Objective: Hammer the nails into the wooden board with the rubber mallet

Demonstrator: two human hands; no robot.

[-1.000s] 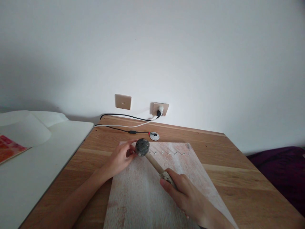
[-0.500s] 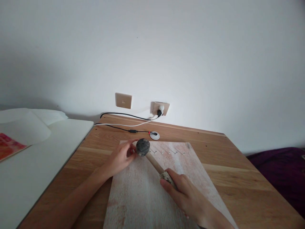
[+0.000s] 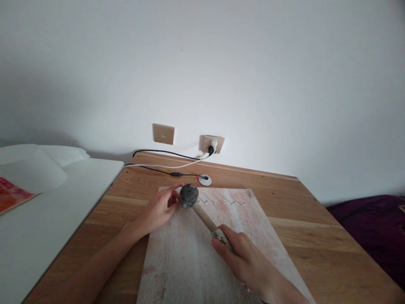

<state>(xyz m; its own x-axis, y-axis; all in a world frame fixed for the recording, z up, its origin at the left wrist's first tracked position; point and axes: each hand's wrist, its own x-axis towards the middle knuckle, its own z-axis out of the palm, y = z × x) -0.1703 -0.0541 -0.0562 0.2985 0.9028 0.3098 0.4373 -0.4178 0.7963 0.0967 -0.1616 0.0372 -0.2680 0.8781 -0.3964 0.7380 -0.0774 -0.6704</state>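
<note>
My right hand [image 3: 242,257] grips the wooden handle of a mallet [image 3: 202,213]. Its dark round head [image 3: 189,196] hangs just over a pale whitewashed board [image 3: 190,253] lying on the wooden table [image 3: 300,219]. My left hand [image 3: 160,208] rests on the board's far left corner, fingers pinched together right beside the mallet head; whatever is between the fingertips is too small to name. A row of small nails [image 3: 221,202] stands in the board near its far edge.
Black and white cables [image 3: 164,162] run from a wall socket [image 3: 212,144] across the table's back edge to a white grommet [image 3: 205,180]. A white table [image 3: 47,219] with paper sheets adjoins on the left. Something dark purple [image 3: 373,228] lies to the right.
The mallet head has bobbed slightly near my left fingertips. Both hands have stayed almost where they were.
</note>
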